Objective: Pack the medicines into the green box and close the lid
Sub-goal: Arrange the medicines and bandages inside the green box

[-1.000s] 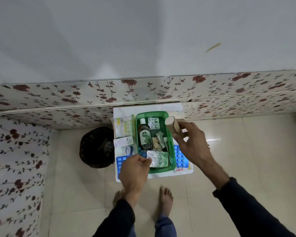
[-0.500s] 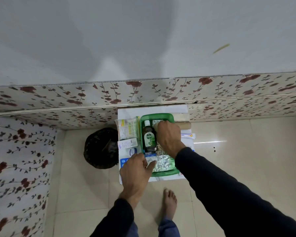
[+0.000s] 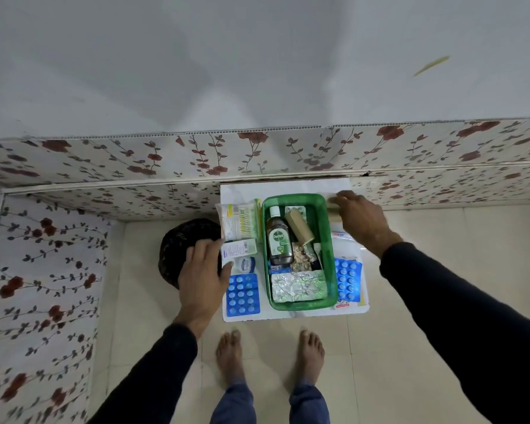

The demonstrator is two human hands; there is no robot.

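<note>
Nearest me, my left hand point(image 3: 201, 278) rests flat at the table's point(image 3: 288, 186) left edge, fingers point(image 3: 210, 249) loosely spread and holding nothing, tips touching the small white carton point(image 3: 238, 248) and the little round tub point(image 3: 246, 265); the blue pill sheet point(image 3: 243, 295) lies just to the right of that hand. Right of those fingertips sits the green box point(image 3: 331, 255), lid not yet on, long axis running away from me, with the brown bottle point(image 3: 278, 240) and foil strip point(image 3: 299, 286) inside. Farther off, my right hand point(image 3: 360, 223) curls over a tan roll point(image 3: 332, 214) beside the box's far right corner; I can't tell whether it's gripped. I'd say the box lies just left of those fingers, so a short leftward carry drops it in.
</note>
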